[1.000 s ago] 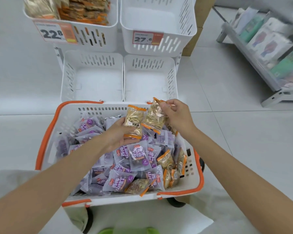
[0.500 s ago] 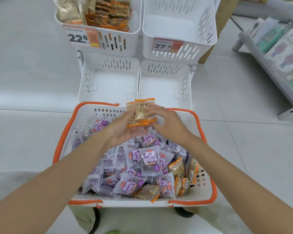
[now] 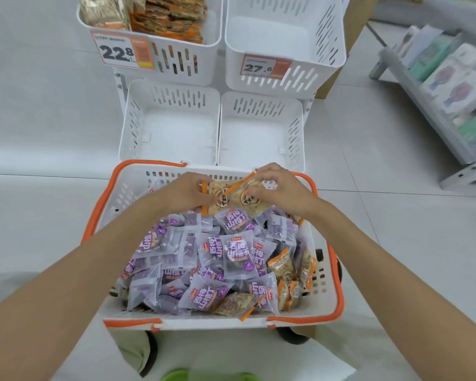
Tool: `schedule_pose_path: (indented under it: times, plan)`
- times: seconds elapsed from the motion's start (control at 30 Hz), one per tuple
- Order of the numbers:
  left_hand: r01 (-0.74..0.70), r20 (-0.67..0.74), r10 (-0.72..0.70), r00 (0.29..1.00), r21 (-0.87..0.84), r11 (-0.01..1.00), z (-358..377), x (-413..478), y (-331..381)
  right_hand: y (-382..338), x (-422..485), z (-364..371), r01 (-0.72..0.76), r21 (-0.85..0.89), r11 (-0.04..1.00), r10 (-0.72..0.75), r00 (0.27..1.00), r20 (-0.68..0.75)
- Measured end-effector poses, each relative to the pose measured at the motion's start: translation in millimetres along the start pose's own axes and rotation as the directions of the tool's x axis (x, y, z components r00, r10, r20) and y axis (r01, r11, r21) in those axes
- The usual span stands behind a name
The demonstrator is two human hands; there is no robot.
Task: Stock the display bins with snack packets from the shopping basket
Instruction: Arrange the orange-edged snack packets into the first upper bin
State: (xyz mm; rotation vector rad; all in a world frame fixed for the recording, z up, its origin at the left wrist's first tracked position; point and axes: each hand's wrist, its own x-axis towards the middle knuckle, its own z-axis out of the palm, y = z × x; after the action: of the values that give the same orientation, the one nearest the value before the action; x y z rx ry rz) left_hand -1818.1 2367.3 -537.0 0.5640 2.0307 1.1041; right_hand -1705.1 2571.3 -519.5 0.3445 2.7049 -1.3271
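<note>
1. A white shopping basket [image 3: 300, 319] with an orange rim fills the lower middle of the frame and stands on a pale tiled floor [image 3: 39, 133].
2. Four white slotted display bins stand behind it in two tiers. The upper left bin [image 3: 204, 67] holds tan and orange packets [image 3: 171, 15]. The upper right bin [image 3: 324, 64], lower left bin [image 3: 171, 133] and lower right bin [image 3: 259, 138] show bare bottoms.
3. A grey shelf [image 3: 423, 105] of blurred boxed goods runs down the right edge.
4. A heap of purple snack packets [image 3: 237, 254] fills the basket. A few orange-edged packets [image 3: 283, 268] lie along its right side and near its front.
5. The left hand [image 3: 182, 193] is over the far end of the basket, with its fingers curled round the left edge of a tan packet [image 3: 213, 200].
6. The right hand [image 3: 283, 191] is just beside it. Its thumb and fingers pinch a second tan packet [image 3: 252, 198], which overlaps the first, and both packets are just above the heap.
7. A price tag reading 22.8 [image 3: 121, 52] is on the upper left bin, and another tag reading 27.6 [image 3: 264, 67] is on the upper right one.
</note>
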Motion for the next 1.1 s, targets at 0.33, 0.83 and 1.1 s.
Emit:
schedule_pose_path:
  times: [0.33,0.83,1.1]
  plan:
    - [0.091,0.174,0.026,0.984,-0.629,0.772,34.5,-3.3,10.8,10.3,-21.5,33.0,0.011,0.200,0.980,0.002,0.998,-0.063]
    - [0.165,0.011,-0.188,0.982,-0.527,0.834,39.1,-9.8,-45.0,49.9,-75.8,56.6,0.109,-0.374,0.921,0.158,0.773,0.615]
    - [0.247,0.121,-0.219,0.968,-0.605,0.757,40.1,-21.3,-53.6,30.0,-50.2,63.0,-0.033,0.066,0.997,0.029,0.998,0.048]
